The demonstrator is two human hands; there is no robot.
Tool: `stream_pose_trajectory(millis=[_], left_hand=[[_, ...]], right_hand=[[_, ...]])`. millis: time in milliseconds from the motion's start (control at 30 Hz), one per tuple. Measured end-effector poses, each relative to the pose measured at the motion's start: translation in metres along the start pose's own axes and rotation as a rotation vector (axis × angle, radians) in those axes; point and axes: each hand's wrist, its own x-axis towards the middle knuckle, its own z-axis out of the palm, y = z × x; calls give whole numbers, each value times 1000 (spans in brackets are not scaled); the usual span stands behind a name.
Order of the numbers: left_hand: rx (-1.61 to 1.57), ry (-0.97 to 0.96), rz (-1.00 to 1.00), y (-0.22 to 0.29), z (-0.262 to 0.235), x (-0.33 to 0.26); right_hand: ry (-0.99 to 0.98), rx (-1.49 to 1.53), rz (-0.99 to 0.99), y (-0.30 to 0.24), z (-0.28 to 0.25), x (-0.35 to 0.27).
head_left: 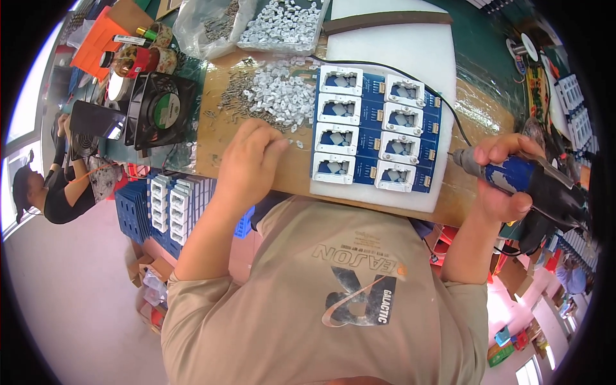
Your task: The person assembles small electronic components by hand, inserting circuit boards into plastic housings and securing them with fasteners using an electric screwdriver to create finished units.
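My left hand (253, 149) rests on the brown work surface beside a pile of small white plastic clips (282, 93). Its fingers are curled together and pointed down; whatever they may pinch is hidden. A heap of small screws (242, 96) lies just beyond it. My right hand (493, 200) is wrapped round a blue and black electric screwdriver (510, 174), whose tip points left toward the boards. Between the hands, a blue circuit board panel (368, 138) carries two columns of white plastic frames (338, 110). The panel lies on a white foam sheet (378, 194).
A black fan (160, 110) stands at the left. Bags of clips (282, 25) and screws (221, 24) sit at the back, near a dark bar (388, 21). A black cable (385, 66) crosses the foam. More boards (168, 208) are stacked lower left; another person (67, 186) works at far left.
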Motion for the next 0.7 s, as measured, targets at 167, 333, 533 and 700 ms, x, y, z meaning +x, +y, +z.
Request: stream_pose_trajectory(millis=[167, 333, 533, 700], left_hand=[[14, -6, 7, 4, 2, 4], [18, -34, 11, 3, 2, 7], [7, -4, 3, 3, 3, 7], [69, 16, 52, 6, 8, 6]], right_hand=[[-5, 32, 16, -1, 0, -1], [-24, 55, 26, -2, 3, 0], [-45, 93, 32, 0, 1, 2], [-20, 97, 43, -3, 1, 0]])
